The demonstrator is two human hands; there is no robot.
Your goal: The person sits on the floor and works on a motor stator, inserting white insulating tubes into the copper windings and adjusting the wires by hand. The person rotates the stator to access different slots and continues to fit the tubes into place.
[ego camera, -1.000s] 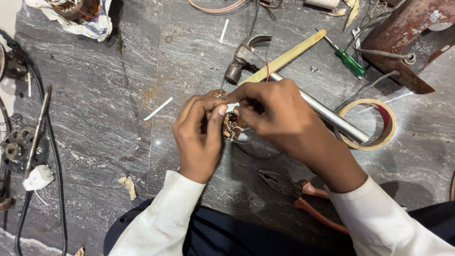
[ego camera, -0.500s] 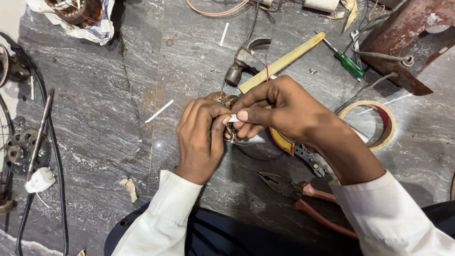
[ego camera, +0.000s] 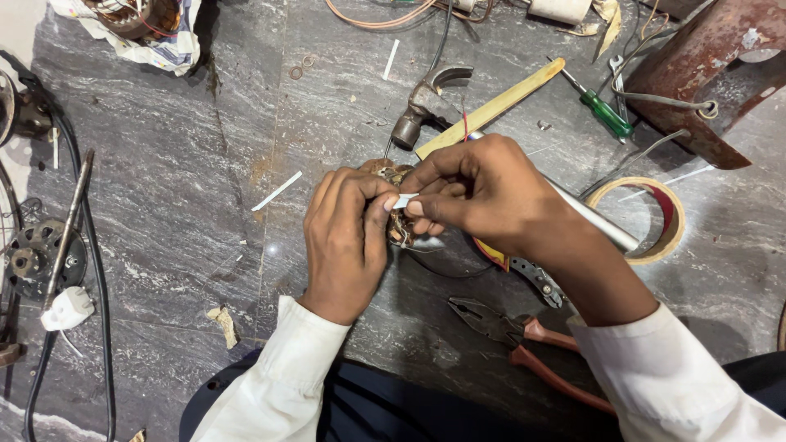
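Coil assy (ego camera: 399, 225), small w/ copper windings, is gripped closed in left hand (ego camera: 344, 241) above grey stone floor (ego camera: 180, 188). White strip (ego camera: 404, 200) is pinched by right hand (ego camera: 483, 192) at coil top. Hammer (ego camera: 426, 102) lies just behind; pliers (ego camera: 524, 340) near right sleeve.

both arms wear long white sleeves of plain woven cloth, loose and softly creased. the left sleeve enters from about 6 o'clock and ends in a cuff at the wrist, its edge folded and slightly rumpled just below the left hand (ego camera: 345, 237). the right sleeve enters from about 4 o'clock, wider in view, its cuff sitting partway up the forearm and leaving the wrist bare behind the right hand (ego camera: 483, 190). both hands are bare, with no rings, watch or gloves visible. between the sleeves, at 6 o'clock, dark navy trousers cover the lap, with a few small pale specks on the fabric.
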